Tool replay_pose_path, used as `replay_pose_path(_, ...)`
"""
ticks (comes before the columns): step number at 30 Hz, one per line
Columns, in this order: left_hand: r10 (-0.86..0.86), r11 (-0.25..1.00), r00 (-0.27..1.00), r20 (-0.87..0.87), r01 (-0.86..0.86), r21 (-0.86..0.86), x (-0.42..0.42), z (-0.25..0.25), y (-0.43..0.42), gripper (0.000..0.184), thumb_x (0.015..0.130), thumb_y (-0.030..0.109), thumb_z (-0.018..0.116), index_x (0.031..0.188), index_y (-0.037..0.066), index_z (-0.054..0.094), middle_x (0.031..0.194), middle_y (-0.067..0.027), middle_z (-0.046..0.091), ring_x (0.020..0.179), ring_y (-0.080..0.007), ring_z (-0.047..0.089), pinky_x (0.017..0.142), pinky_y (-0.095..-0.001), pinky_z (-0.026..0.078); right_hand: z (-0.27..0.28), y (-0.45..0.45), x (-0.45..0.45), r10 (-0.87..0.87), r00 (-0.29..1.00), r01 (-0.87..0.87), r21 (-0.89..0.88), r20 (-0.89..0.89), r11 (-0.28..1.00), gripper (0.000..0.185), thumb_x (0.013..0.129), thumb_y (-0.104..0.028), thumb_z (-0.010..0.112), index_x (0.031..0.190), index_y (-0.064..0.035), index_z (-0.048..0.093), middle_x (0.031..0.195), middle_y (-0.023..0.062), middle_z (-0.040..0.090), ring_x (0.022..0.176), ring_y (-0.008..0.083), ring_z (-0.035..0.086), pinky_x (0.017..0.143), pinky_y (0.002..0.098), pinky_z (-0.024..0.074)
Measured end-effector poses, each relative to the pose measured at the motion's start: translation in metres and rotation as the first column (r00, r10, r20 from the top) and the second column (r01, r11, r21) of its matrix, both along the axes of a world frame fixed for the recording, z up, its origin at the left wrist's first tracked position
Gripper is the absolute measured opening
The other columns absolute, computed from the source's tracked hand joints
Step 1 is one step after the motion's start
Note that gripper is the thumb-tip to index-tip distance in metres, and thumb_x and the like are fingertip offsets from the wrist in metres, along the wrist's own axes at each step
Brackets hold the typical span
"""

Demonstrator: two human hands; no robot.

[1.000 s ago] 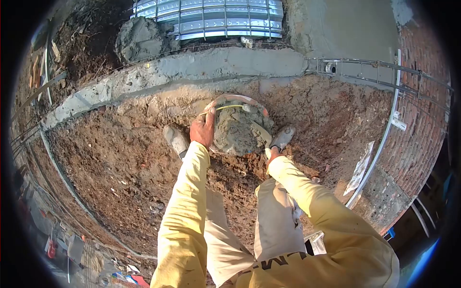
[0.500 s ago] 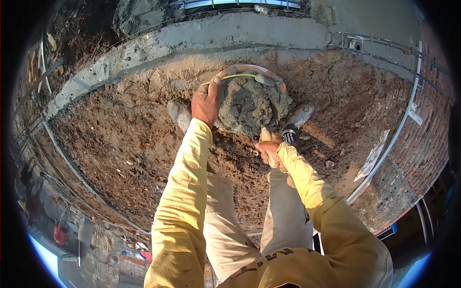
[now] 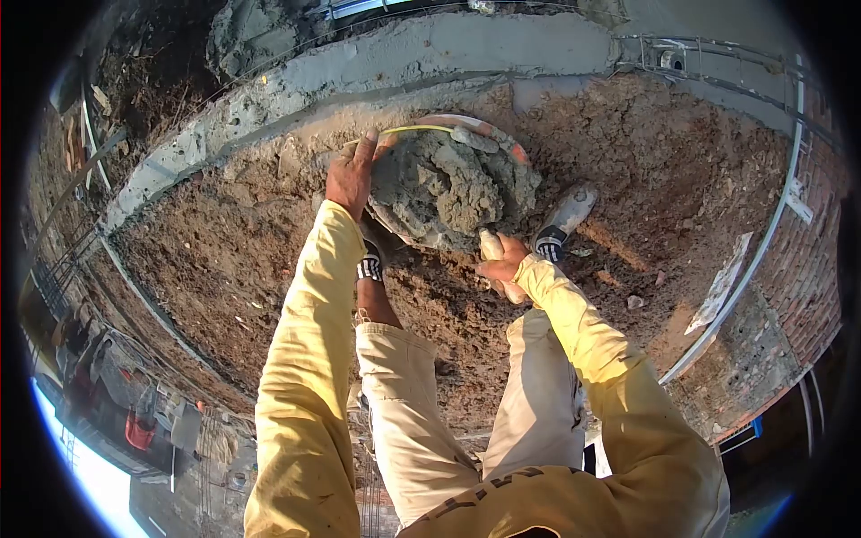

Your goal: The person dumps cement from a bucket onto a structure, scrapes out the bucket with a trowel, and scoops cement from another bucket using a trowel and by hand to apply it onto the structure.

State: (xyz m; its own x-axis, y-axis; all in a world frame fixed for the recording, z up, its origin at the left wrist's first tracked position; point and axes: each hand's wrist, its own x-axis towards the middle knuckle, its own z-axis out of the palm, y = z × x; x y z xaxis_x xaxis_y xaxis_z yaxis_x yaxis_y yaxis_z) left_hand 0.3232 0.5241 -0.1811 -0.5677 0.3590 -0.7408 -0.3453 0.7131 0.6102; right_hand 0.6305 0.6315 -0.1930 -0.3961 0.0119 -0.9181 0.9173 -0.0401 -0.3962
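Observation:
A round pan point(image 3: 513, 143) full of wet grey mortar point(image 3: 466, 193) sits on the soil between my feet. Its far rim shows a yellow strip and orange patches. My left hand point(image 3: 351, 176) grips the left side of the rim, thumb over the edge, with most fingers hidden. At the near right edge of the mortar, my right hand point(image 3: 506, 258) is wrapped around the thick pale handle of a trowel point(image 3: 491, 242). The trowel's blade is out of sight, so I cannot tell whether it is in the mortar.
Beyond the pan runs a low grey concrete beam point(image 3: 395, 58). Rough brown soil point(image 3: 242, 269) lies around my feet. My right shoe point(image 3: 571, 211) stands beside the pan. A brick wall point(image 3: 798, 269) rises at right, near a rebar cage point(image 3: 731, 63) at upper right.
My left hand and the left side of the pan have moved left. The mortar has shifted with it. My right hand still grips the trowel in nearly the same place.

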Motion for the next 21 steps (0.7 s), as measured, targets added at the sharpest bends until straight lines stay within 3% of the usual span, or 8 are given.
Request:
replay_pose_path(3,0.031,0.997,0.994,0.106,-0.023,-0.072,-0.004,-0.004,0.001,0.064,0.087,0.056,0.052,0.110,-0.003,0.060,0.101,-0.0116,0.063,0.096,-0.0184,0.054,0.087,-0.0279,0.039,0.012,0.013,-0.001,-0.026,1.000,0.027,-0.213,0.007,0.977,0.098,0.062,-0.035,0.079,0.134,0.0102,0.031,0.111,0.0221,0.056,0.098,0.0294,0.058,0.085,0.0386,0.0462)
replay_pose_path(6,0.031,0.997,0.993,0.118,-0.023,-0.069,-0.005,-0.006,-0.001,0.063,0.087,0.056,0.052,0.109,-0.003,0.061,0.099,-0.0104,0.063,0.093,-0.0174,0.053,0.086,-0.0281,0.039,0.009,0.006,0.026,-0.027,0.980,0.013,-0.076,-0.196,0.997,0.085,0.069,-0.024,0.075,0.133,0.0099,0.030,0.082,0.0159,0.060,0.057,0.0213,0.059,0.054,0.0363,0.0476)
replay_pose_path(10,0.016,1.000,0.990,0.140,-0.013,-0.025,-0.006,0.009,0.005,0.059,0.088,0.054,0.053,0.105,-0.001,0.064,0.095,-0.0077,0.063,0.089,-0.0160,0.053,0.083,-0.0283,0.040,0.073,0.048,-0.015,-0.020,0.999,0.033,-0.345,0.039,0.938,0.086,0.073,-0.024,0.072,0.136,0.0103,0.023,0.066,0.0119,0.059,0.045,0.0185,0.055,0.044,0.0336,0.0438)
replay_pose_path(11,0.015,0.998,0.988,0.153,-0.006,-0.059,-0.007,0.010,0.006,0.057,0.088,0.054,0.052,0.103,0.000,0.065,0.090,-0.0046,0.062,0.084,-0.0139,0.051,0.077,-0.0272,0.040,0.087,0.056,-0.020,0.022,0.999,-0.008,-0.303,0.043,0.953,0.087,0.072,-0.025,0.072,0.136,0.0101,0.024,0.067,0.0124,0.059,0.046,0.0186,0.056,0.046,0.0334,0.0448)
replay_pose_path(12,0.030,0.999,0.994,0.101,-0.028,-0.022,-0.004,0.006,0.007,0.052,0.084,0.059,0.054,0.083,0.007,0.056,0.059,0.0036,0.040,0.050,-0.0082,0.038,0.045,-0.0247,0.030,0.102,0.064,-0.027,0.057,0.997,-0.042,-0.248,0.055,0.968,0.088,0.072,-0.026,0.072,0.136,0.0099,0.024,0.068,0.0129,0.060,0.047,0.0187,0.056,0.049,0.0333,0.0459)
replay_pose_path(14,0.063,0.998,0.996,0.061,-0.065,0.025,-0.002,0.009,0.015,0.050,0.083,0.059,0.056,0.075,0.009,0.056,0.055,0.0029,0.039,0.048,-0.0099,0.037,0.043,-0.0263,0.030,0.111,0.073,-0.018,0.019,0.998,-0.004,-0.255,0.056,0.967,0.094,0.075,-0.026,0.073,0.139,0.0104,0.015,0.063,0.0084,0.060,0.050,0.0159,0.056,0.048,0.0308,0.0452)
replay_pose_path(19,-0.009,0.996,0.998,0.068,0.015,-0.091,-0.007,0.015,0.012,0.056,0.090,0.051,0.051,0.107,0.000,0.065,0.102,-0.0094,0.065,0.094,-0.0173,0.053,0.087,-0.0289,0.039,0.139,0.124,-0.035,-0.162,0.987,0.143,-0.430,-0.008,0.891,0.055,0.075,-0.021,0.072,0.116,0.0010,0.042,0.072,0.0085,0.058,0.055,0.0169,0.058,0.051,0.0329,0.0460)
replay_pose_path(21,0.002,0.998,0.998,0.071,0.002,-0.059,-0.004,0.016,0.014,0.056,0.090,0.051,0.050,0.106,0.000,0.065,0.101,-0.0100,0.065,0.094,-0.0181,0.053,0.087,-0.0297,0.039,0.148,0.149,-0.055,-0.313,0.950,0.278,-0.423,-0.014,0.863,0.039,0.078,-0.014,0.070,0.106,-0.0026,0.045,0.068,0.0059,0.054,0.050,0.0167,0.056,0.046,0.0343,0.0457)
